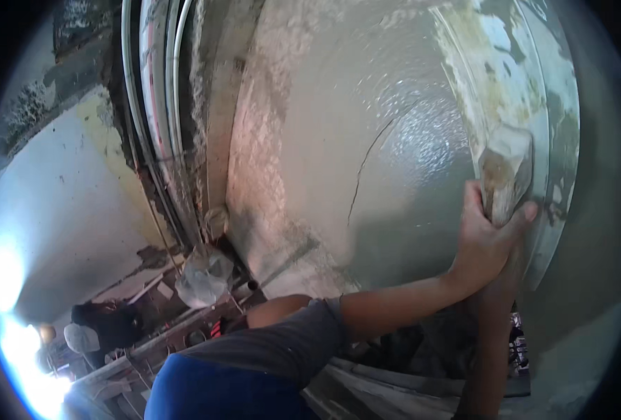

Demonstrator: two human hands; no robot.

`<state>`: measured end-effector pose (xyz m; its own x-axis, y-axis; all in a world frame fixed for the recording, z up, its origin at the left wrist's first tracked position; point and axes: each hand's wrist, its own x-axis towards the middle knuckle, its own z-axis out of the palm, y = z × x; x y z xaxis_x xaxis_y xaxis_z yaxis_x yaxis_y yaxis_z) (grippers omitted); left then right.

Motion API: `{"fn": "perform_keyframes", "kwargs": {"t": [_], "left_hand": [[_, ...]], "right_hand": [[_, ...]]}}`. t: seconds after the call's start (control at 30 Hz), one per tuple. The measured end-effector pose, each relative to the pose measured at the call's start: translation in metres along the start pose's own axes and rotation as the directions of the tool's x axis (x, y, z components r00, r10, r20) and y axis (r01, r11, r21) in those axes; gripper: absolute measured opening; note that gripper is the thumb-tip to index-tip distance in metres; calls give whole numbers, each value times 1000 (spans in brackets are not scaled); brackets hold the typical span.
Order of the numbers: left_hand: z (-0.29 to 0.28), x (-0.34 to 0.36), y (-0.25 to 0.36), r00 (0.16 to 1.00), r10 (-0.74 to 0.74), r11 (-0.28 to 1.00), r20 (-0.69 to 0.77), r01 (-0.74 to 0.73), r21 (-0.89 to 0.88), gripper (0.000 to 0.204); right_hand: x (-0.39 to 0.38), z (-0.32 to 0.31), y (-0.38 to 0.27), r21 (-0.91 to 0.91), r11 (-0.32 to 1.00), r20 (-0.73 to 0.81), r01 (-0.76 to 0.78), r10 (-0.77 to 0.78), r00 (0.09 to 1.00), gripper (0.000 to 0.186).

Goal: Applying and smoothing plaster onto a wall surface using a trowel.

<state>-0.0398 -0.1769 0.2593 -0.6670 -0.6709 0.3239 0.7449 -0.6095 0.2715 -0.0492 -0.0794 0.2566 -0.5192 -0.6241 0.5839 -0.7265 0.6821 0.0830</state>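
My left hand (487,241), reaching across from a grey sleeve, is closed around the wooden handle of a tool with a pale, crusted block-like end (510,157); its exact kind is unclear. My right hand (508,276) is just below, mostly covered by the left wrist, and its fingers are hidden. Behind the tool a long, pale, plaster-smeared board (527,77) runs up along the right side of the wall. Wet grey plaster (338,140) coats the wall to its left, shiny in one patch and crossed by a thin dark crack (364,164).
Several pipes (174,84) run up the wall corner on the left. A clear plastic bag (204,276) hangs at their foot. Farther down, a person in a pale cap (81,338) is near bright lamps (37,364). Rails and planks (387,378) lie beneath my arms.
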Motion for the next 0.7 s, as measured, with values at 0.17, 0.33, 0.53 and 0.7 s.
{"fn": "perform_keyframes", "kwargs": {"t": [0.17, 0.33, 0.53, 0.7], "left_hand": [[-36, 50, -1, 976, 174, 984, -128, -167, 62, 67], [-62, 56, 72, 691, 644, 755, -328, -504, 418, 86], [-47, 43, 79, 685, 711, 702, -160, -706, 95, 84], [-60, 56, 80, 750, 628, 761, -207, -648, -39, 76]], "right_hand": [[53, 27, -5, -276, 955, 108, 109, -82, 991, 67], [48, 121, -16, -352, 924, 530, 152, 63, 846, 66], [8, 194, -29, -307, 811, 806, 498, -57, 589, 68], [40, 210, -56, -276, 727, 836, 629, -142, 530, 71]]}}
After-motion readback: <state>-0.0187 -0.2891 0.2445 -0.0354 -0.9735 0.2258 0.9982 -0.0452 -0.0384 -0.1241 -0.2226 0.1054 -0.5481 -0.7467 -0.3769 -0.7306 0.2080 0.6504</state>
